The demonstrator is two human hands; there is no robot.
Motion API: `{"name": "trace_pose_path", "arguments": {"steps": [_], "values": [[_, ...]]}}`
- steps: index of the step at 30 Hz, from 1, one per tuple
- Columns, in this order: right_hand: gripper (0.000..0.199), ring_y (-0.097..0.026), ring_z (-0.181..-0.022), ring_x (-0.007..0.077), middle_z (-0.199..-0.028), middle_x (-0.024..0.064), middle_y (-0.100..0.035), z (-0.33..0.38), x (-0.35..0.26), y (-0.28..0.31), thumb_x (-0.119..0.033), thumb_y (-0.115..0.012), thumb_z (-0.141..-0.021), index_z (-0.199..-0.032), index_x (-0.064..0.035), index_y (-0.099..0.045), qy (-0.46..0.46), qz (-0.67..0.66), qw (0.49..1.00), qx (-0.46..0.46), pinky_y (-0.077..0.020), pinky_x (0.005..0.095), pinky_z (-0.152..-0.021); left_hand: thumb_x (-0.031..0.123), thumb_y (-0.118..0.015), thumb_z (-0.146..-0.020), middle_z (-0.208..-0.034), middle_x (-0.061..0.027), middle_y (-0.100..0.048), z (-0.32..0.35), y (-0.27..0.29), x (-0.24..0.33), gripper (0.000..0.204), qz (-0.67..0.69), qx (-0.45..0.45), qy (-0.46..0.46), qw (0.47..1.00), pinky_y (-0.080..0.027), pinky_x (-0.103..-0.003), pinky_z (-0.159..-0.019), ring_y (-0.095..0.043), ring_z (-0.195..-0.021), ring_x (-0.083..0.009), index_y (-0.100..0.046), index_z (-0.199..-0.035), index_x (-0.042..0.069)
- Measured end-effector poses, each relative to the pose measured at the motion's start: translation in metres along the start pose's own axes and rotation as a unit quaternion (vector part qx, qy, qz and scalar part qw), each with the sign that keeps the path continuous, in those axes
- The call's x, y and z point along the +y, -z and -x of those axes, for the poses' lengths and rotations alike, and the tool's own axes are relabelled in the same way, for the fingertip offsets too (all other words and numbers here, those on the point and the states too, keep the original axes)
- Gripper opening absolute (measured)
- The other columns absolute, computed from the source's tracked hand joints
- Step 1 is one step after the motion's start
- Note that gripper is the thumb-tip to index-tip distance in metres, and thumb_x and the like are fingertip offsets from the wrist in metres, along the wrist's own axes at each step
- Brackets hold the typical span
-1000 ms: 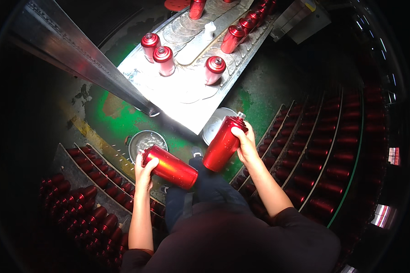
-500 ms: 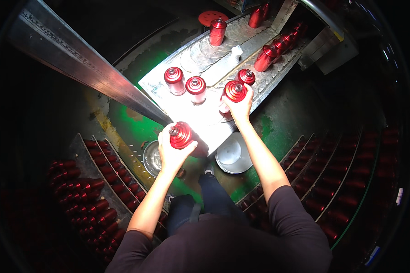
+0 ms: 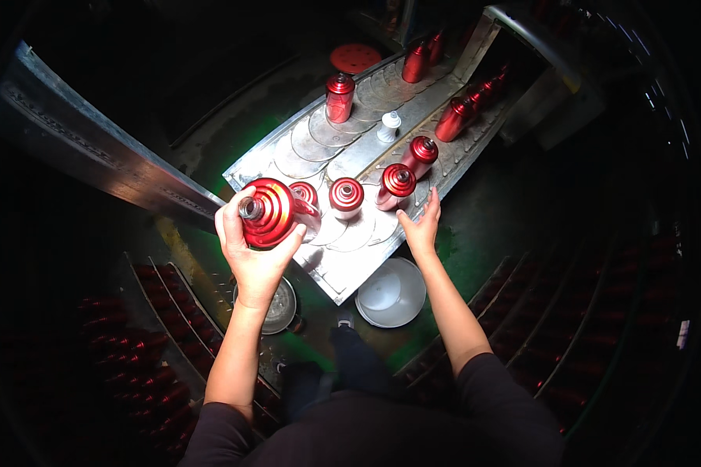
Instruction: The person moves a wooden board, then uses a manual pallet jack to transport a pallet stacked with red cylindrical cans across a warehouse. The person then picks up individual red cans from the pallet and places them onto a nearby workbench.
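My left hand [image 3: 253,268] grips a shiny red bottle [image 3: 271,212] with a clear neck, raised at the near left corner of the metal conveyor table [image 3: 339,276]. Fingers and thumb wrap round its sides. My right hand [image 3: 424,232] is open with spread fingers, just beside a red bottle [image 3: 397,180] that stands upright on the table; whether a fingertip still touches it I cannot tell. Behind that one stands another red bottle [image 3: 422,152]. To its left is a red bottle [image 3: 346,194], and one more [image 3: 305,194] is partly hidden behind the held bottle.
Farther along the conveyor stand a red bottle [image 3: 339,97], a white knob-shaped piece [image 3: 389,126] and several red bottles [image 3: 453,121] leading into a metal housing [image 3: 522,35]. A slanted metal beam [image 3: 109,148] rises at left. Below are two basins [image 3: 401,300] and racks of red bottles.
My right hand has let go of its bottle, which now stands on the table, and drawn slightly back. My left hand has lifted its bottle, which looks larger and tilted now. The view has shifted.
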State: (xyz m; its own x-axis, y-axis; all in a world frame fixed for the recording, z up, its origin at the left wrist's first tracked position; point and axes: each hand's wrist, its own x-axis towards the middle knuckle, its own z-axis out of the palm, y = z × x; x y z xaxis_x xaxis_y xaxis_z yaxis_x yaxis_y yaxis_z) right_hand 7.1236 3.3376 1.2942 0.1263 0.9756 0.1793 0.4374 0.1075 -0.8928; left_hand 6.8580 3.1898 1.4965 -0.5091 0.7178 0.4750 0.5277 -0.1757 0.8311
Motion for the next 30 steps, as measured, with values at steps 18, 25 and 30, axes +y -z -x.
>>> {"name": "trace_pose_path", "arguments": {"steps": [18,25,30], "values": [[0.06,-0.063,-0.086,0.015,-0.113,0.0125,-0.058,0.154,0.085,0.124,0.002,-0.066,-0.083,-0.137,-0.002,-0.04,-0.302,-0.102,0.935,-0.154,-0.0522,0.0269,-0.078,0.004,-0.08,-0.058,-0.118,-0.0175,-0.044,-0.013,-0.206,-0.205,0.074,-0.106,0.021,0.082,0.991,-0.047,-0.041,-0.096,-0.052,-0.109,-0.0357,-0.05,-0.125,0.012],[0.056,-0.063,-0.084,0.0146,-0.111,0.0135,-0.059,0.092,0.071,0.114,0.004,-0.065,-0.083,-0.134,0.0013,-0.044,-0.321,-0.144,0.891,-0.287,-0.0514,0.025,-0.075,0.004,-0.08,-0.062,-0.148,-0.0336,-0.016,0.015,-0.243,-0.115,0.109,-0.102,-0.031,0.202,0.974,-0.031,-0.048,-0.113,-0.026,-0.137,-0.0494,-0.017,-0.15,0.014],[0.045,-0.063,-0.084,0.0157,-0.106,0.0117,-0.059,0.041,0.058,0.087,0.002,-0.059,-0.089,-0.132,0.003,-0.043,-0.323,-0.174,0.829,-0.421,-0.0526,0.0256,-0.074,0.01,-0.074,-0.073,-0.139,-0.025,-0.041,0.101,-0.215,-0.05,0.077,-0.017,-0.046,0.289,0.956,-0.039,-0.044,-0.107,-0.041,-0.131,-0.0419,-0.036,-0.139,0.005]]}}
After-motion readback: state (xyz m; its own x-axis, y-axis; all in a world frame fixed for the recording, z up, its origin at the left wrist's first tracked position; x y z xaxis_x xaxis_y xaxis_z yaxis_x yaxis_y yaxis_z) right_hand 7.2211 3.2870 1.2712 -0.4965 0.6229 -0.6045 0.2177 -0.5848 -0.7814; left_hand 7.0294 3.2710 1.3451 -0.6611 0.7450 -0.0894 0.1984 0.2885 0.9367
